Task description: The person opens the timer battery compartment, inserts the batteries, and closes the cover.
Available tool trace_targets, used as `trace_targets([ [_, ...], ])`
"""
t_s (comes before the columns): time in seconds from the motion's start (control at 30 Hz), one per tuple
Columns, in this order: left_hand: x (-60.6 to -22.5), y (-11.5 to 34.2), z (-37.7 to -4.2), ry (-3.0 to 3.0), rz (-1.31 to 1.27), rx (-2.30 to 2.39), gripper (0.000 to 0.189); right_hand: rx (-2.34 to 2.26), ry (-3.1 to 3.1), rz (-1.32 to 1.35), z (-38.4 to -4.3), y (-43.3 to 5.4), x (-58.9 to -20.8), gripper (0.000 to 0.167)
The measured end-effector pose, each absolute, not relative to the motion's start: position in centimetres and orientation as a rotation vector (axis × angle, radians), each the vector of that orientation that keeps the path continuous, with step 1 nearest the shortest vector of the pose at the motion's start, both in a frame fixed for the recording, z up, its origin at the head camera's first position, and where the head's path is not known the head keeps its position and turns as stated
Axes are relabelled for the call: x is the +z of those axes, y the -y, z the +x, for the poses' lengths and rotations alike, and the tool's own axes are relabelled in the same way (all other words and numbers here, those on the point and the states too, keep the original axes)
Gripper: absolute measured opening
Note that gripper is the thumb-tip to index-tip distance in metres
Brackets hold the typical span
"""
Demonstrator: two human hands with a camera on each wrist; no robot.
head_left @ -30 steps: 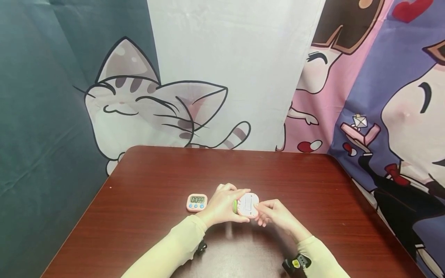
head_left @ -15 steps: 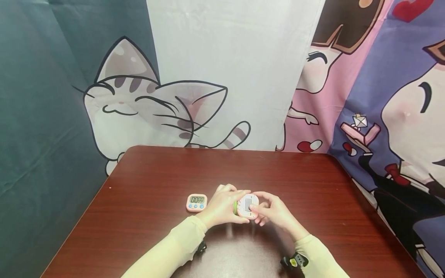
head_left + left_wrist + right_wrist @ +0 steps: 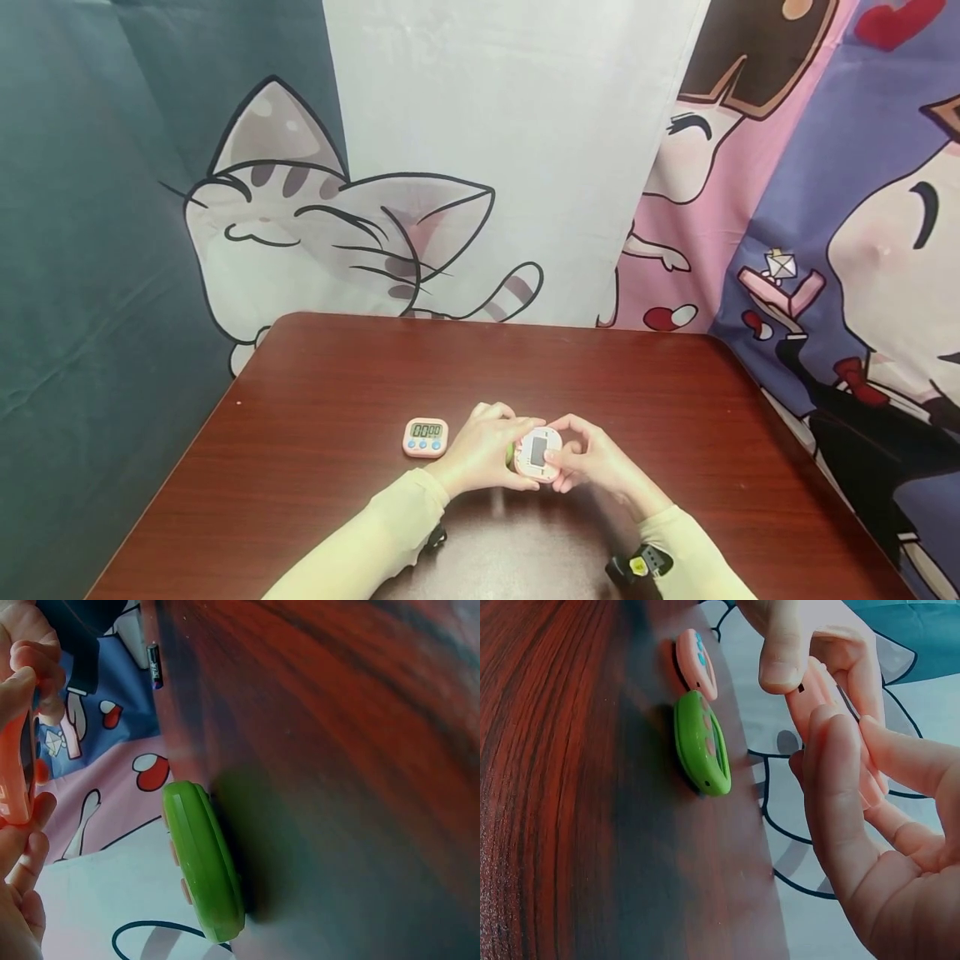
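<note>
My left hand (image 3: 480, 450) grips a pink kitchen timer (image 3: 528, 469) by its left part, raised over the table with its back toward the head camera. A dark grey rectangle shows in the middle of that back. My right hand (image 3: 600, 468) pinches the timer's right side, thumb on the back and forefinger at the upper edge. In the right wrist view, fingers of both hands surround the pink casing. A green timer (image 3: 204, 862) stands on the table close by; my left hand mostly hides it in the head view.
A second pink timer (image 3: 425, 438) with blue buttons, reading 00:00, stands left of my hands. The left wrist view shows a small dark battery (image 3: 154, 666) on the brown table (image 3: 337, 517). Cartoon-printed cloths (image 3: 480, 108) hang behind the table.
My right thumb has moved from the timer's right edge inward onto its back, and the forefinger to its upper edge. The rectangle there has turned from pale to dark grey.
</note>
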State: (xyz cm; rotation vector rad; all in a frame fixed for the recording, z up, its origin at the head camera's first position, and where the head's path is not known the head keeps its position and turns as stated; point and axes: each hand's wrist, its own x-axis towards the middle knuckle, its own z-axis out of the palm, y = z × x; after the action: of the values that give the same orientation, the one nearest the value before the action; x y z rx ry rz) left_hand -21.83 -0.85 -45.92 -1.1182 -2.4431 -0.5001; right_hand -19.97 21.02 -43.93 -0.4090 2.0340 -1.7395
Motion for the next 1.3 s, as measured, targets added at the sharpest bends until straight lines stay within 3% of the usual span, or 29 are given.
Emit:
trace_targets([
  [0.73, -45.35, 1.35, -21.84, 2.536, -1.028, -0.593, 0.085, -1.834, -2.031, -0.36, -20.2, -21.29, -44.49, 0.051],
  [1.3, -45.84, 1.39, -21.75, 2.55, -1.022, -0.602, 0.082, -1.81, -2.179, -0.349, -19.8, -21.01, -44.22, 0.043],
])
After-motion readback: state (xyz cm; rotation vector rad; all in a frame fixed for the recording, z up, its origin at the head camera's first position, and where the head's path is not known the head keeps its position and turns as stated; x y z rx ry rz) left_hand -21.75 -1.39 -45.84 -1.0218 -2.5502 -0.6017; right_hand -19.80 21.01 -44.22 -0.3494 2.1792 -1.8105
